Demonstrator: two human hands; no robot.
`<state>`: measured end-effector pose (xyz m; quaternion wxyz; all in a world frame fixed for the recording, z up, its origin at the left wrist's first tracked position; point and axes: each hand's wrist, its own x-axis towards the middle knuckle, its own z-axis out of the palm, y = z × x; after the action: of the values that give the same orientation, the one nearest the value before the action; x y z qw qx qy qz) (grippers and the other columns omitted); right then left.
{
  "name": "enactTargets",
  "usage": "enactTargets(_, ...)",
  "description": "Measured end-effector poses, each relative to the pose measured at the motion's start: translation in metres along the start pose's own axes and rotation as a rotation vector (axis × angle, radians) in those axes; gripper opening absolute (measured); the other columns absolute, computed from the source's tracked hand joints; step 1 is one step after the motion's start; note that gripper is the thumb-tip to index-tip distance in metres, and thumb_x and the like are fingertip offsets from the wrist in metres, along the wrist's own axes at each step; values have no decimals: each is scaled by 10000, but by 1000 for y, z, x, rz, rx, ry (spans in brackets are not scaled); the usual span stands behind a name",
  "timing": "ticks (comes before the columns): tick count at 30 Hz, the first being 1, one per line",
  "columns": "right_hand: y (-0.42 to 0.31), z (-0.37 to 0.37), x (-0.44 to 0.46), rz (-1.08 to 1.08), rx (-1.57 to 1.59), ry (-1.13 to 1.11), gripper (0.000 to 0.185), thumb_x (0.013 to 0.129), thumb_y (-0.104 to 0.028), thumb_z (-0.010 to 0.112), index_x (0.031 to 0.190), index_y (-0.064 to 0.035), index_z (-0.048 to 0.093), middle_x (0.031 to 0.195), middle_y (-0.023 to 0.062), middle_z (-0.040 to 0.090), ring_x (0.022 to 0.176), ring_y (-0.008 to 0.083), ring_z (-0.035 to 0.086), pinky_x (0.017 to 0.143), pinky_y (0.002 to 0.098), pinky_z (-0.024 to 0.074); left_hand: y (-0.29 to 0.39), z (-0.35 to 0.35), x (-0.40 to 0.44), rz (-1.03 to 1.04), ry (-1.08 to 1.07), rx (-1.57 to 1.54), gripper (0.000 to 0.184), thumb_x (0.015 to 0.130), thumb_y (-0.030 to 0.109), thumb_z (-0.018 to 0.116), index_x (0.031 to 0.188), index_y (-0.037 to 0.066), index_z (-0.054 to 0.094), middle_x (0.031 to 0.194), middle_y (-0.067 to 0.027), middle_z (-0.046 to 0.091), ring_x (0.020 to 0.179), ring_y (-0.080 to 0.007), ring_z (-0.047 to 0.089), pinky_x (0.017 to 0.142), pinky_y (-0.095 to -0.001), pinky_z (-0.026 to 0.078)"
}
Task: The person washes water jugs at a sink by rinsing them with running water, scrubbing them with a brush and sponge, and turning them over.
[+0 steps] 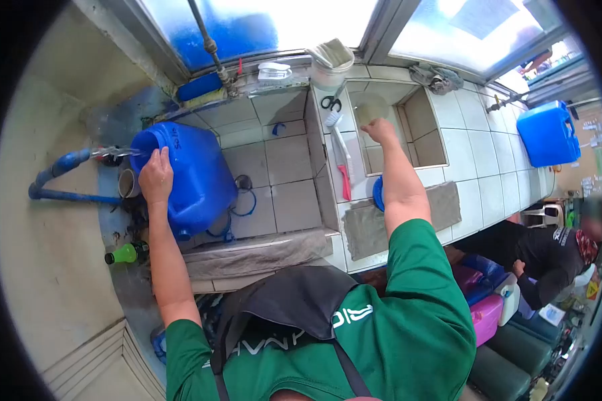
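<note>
A large blue plastic jerrycan [197, 177] lies tilted in the left tiled basin, its mouth toward the pipe. Water [117, 152] runs from a blue pipe spout [73, 160] into that mouth. My left hand [156, 175] is closed over the rim of the mouth. Over the small tiled sink [415, 127] on the right, my right hand [379, 130] is closed, fingers bent downward. A pale, round, see-through shape [371, 107] shows just beyond these fingers; whether they hold it is unclear. Beside the sink lie a white brush with a red handle [342, 154] and black-handled scissors [331, 103].
A white bucket with a cloth [331, 63] stands behind the sink. Grey cloths lie on the basin edge [261, 259] and counter [405, 220]. Another blue jerrycan [548, 134] stands far right. A green bottle [127, 252] is at left. A person in black [548, 257] is at right.
</note>
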<state>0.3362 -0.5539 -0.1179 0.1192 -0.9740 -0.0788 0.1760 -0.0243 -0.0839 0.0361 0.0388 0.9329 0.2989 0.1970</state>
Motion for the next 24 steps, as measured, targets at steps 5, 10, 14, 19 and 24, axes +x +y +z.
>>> enactTargets(5, 22, 2, 9, -137, 18, 76, 811, 673, -512, 788, 1311, -56, 581, 1354, 187, 558, 1262, 321, 527, 1039, 416, 435, 2, 3, -4, -22, 38, -10, 304, 981, 333, 478, 862, 102, 636, 827, -200, 664, 737, -436, 620, 641, -548, 477)
enactTargets(10, -92, -86, -49, 22, -40, 352, 453, 849, -435, 647, 1138, -88, 680, 1124, 160, 684, 1041, 318, 661, 880, 431, 528, 19, -15, -17, 15, 18, -4, 334, 987, 345, 466, 845, 84, 620, 789, -221, 656, 744, -456, 626, 678, -552, 483)
enactTargets(14, -210, -64, -102, -744, 522, 239, 322, 945, -305, 569, 1138, -77, 689, 1064, 167, 694, 970, 326, 668, 865, 392, 512, 20, -4, -39, -111, 130, 11, 327, 988, 294, 479, 797, 47, 578, 702, -224, 632, 665, -435, 621, 626, -540, 481)
enactTargets(19, -367, 8, -180, -1295, 473, -207, 478, 1015, -421, 429, 1380, -129, 529, 1495, 157, 415, 1431, 364, 289, 1173, 443, 235, 25, -7, -60, -106, 198, 24, 306, 986, 264, 486, 798, 32, 552, 661, -217, 626, 628, -402, 629, 614, -507, 491)
enactTargets(24, -487, 28, -209, -1487, 362, -114, 476, 988, -465, 427, 1296, -146, 602, 1413, 141, 509, 1334, 389, 422, 1092, 490, 349, 24, -4, -66, -80, 219, -21, 238, 964, 246, 513, 837, 52, 566, 638, -189, 628, 607, -394, 633, 611, -484, 505)
